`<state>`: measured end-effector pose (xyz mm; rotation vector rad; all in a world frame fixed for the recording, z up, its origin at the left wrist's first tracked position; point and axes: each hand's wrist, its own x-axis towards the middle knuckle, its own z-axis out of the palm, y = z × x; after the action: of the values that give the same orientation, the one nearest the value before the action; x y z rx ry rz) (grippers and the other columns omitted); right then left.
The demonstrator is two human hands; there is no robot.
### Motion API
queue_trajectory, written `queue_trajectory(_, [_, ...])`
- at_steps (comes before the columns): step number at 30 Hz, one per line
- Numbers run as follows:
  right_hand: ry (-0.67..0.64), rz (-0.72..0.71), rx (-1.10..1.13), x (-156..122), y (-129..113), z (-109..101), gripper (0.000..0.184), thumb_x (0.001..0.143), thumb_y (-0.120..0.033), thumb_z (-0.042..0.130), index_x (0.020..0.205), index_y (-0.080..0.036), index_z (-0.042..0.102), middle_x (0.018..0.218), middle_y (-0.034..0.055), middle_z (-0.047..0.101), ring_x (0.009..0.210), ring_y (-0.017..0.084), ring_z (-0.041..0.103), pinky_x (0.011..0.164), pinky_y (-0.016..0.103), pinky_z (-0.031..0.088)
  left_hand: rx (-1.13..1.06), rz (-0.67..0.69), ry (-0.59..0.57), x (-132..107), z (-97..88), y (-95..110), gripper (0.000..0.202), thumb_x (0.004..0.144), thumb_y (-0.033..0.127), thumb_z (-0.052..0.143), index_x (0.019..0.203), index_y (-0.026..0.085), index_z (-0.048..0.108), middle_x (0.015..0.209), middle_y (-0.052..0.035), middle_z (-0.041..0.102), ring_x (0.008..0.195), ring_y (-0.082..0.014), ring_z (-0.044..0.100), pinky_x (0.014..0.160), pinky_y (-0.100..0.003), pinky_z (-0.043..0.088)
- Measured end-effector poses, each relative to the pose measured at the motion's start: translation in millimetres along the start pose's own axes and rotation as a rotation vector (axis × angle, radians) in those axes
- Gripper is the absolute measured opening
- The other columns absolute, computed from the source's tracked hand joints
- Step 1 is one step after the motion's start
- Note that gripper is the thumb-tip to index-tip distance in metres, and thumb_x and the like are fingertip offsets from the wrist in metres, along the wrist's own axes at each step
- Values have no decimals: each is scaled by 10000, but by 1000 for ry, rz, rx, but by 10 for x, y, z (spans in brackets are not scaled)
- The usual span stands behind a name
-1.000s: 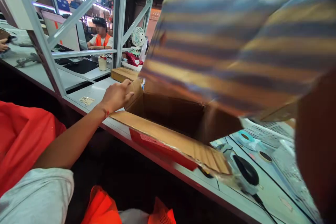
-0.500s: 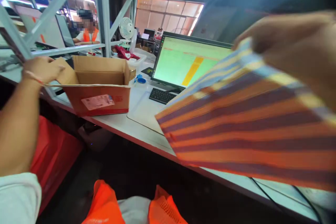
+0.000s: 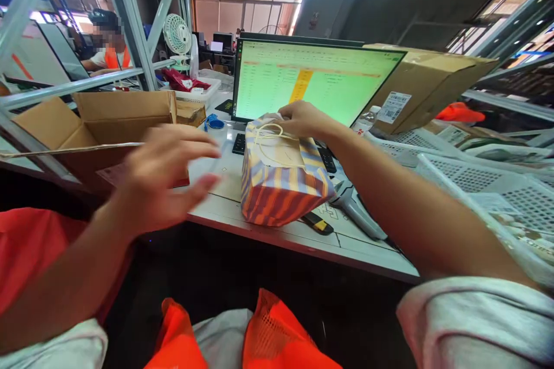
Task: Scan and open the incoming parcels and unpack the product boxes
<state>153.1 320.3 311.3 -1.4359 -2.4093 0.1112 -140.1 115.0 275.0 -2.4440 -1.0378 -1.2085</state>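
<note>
A striped paper gift bag (image 3: 283, 202), orange and purple with pale blue and yellow bands, stands near the desk's front edge with its string handles showing at the top. My right hand (image 3: 305, 118) is closed on the bag's far upper edge; its fingertips are partly hidden. To the left, my left hand (image 3: 167, 176) hangs in the air, slightly blurred, with thumb and fingers apart and nothing in them. Behind that hand sits an open brown cardboard box (image 3: 125, 115), flaps up, its front partly covered by the hand.
A monitor (image 3: 277, 81) and a keyboard (image 3: 239, 144) are behind the bag. On the right lie a grey handheld scanner (image 3: 359, 213), a black-and-yellow cutter (image 3: 318, 222), white baskets (image 3: 476, 184) and a big carton (image 3: 415, 81). A metal frame (image 3: 125, 17) rises at left; a co-worker (image 3: 112, 52) sits beyond.
The bag, earlier held up at the right, has come left and now stands on the desk. My left hand has let go of the cardboard box flap and moved right.
</note>
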Motion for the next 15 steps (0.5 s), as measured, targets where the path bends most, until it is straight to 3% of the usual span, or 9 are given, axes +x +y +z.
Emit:
queue_trajectory(1, [11, 6, -8, 25, 1, 31, 421, 851, -501, 671, 603, -183, 551, 540, -29, 377, 602, 105, 354, 569, 289, 267, -38, 73, -71, 129, 183, 75, 331, 986, 357, 656, 1307, 283, 622, 1304, -54, 683, 1267, -249, 616, 1118, -449, 473])
queue_trajectory(3, [25, 40, -23, 53, 18, 76, 386, 863, -467, 660, 619, -181, 570, 544, -25, 395, 603, 111, 360, 574, 288, 289, -61, 95, -267, 423, 552, 165, 417, 999, 454, 628, 1333, 207, 612, 1357, -104, 665, 1315, -279, 588, 1146, -450, 438])
queue_trajectory(6, [94, 64, 8, -5, 70, 83, 247, 855, -402, 667, 851, -159, 711, 696, 26, 604, 663, 150, 492, 642, 296, 408, -22, 58, -439, 741, 959, 157, 473, 979, 524, 635, 1268, 149, 635, 1277, -143, 689, 1262, -314, 607, 1135, -472, 419])
queue_trajectory(8, [228, -18, 68, -134, 80, 66, 344, 859, -385, 661, 1100, -151, 732, 975, 102, 715, 836, 209, 613, 772, 339, 494, -22, 76, -436, 795, 1086, 112, 428, 973, 490, 651, 1219, 140, 637, 1217, -146, 697, 1200, -311, 626, 1092, -475, 448])
queue_trajectory(10, [298, -159, 143, -315, 44, 54, 416, 891, -412, 628, 1210, -160, 714, 1163, 138, 711, 1002, 247, 646, 896, 379, 513, -56, 155, -371, 758, 1128, 80, 371, 980, 439, 646, 1205, 145, 627, 1219, -147, 687, 1196, -305, 612, 1078, -482, 471])
queue_trajectory(12, [191, -282, 231, -497, -24, 50, 415, 950, -485, 556, 1162, -175, 731, 1134, 119, 729, 1019, 245, 658, 916, 376, 512, -80, 267, -292, 690, 1133, 77, 295, 987, 382, 629, 1184, 163, 633, 1274, -150, 659, 1266, -309, 560, 1118, -503, 463])
queue_trajectory(15, [-26, -352, 322, -688, -114, 26, 504, 1018, -579, 433, 1031, -188, 749, 977, 81, 750, 917, 223, 671, 850, 350, 507, -64, 386, -183, 603, 1115, 104, 210, 983, 310, 612, 1149, 194, 663, 1392, -155, 577, 1374, -315, 458, 1166, -507, 446])
